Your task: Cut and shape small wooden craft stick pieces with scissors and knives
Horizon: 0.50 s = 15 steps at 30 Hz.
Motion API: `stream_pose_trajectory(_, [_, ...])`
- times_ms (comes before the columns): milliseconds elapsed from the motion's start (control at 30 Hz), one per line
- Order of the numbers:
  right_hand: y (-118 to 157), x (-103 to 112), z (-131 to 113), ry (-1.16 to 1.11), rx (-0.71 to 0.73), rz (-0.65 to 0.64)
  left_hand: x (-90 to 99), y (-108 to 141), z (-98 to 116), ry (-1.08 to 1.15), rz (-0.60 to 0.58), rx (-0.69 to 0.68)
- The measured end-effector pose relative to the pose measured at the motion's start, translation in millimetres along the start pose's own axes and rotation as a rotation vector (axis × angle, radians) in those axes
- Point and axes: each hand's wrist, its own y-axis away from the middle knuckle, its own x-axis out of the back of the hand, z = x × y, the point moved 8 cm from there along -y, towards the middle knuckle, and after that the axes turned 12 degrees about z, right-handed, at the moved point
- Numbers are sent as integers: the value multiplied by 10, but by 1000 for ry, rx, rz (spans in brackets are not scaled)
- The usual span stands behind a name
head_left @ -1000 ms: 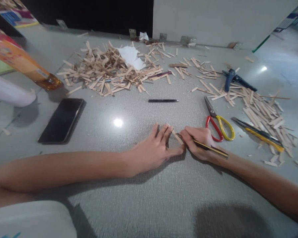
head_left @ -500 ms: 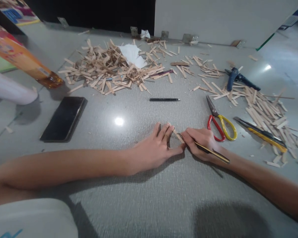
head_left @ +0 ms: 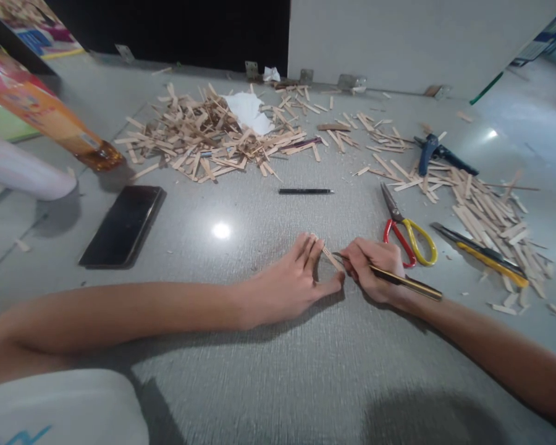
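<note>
My left hand lies low over the grey surface. Its fingertips and thumb pin a short, thin wooden strip at both ends. Close on its right, my right hand is closed around a slim black-and-gold pencil, whose back end slants toward the wrist. The pencil's tip points at the strip; whether they touch I cannot tell. Scissors with one red and one yellow handle lie just beyond my right hand. A black pen-like stick rests farther forward.
Wooden strips are heaped at the back, with white tissue on them. More strips lie right, near a blue glue gun and a yellow-black utility knife. At left are a phone and an orange bottle.
My right hand has drawn slightly right, and the pencil's back end has swung outward. My left hand keeps its hold on the strip. The whole view has shifted a little.
</note>
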Motion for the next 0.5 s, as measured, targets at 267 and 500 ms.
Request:
stream_pose_trajectory(267, [-67,-93,68,-49,-106,-62,17,19,18,58,73,-5])
stream_pose_trajectory(500, [-74,-96,78,-71,-131,-58,11,18,2,60,63,-17])
